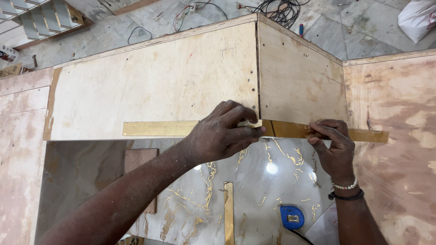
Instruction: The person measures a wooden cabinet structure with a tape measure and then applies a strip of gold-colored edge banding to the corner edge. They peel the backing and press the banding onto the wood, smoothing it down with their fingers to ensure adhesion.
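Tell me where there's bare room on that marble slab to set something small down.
The marble slab is bare between the upright gold strip and the blue tape measure, and along its dim left part beside the brown tile. It is crowded up top, where the left hand and right hand press the gold trim.

Below your hands, the marble slab (272,181) lies open, save a blue tape measure (291,216) and a gold strip (228,213).
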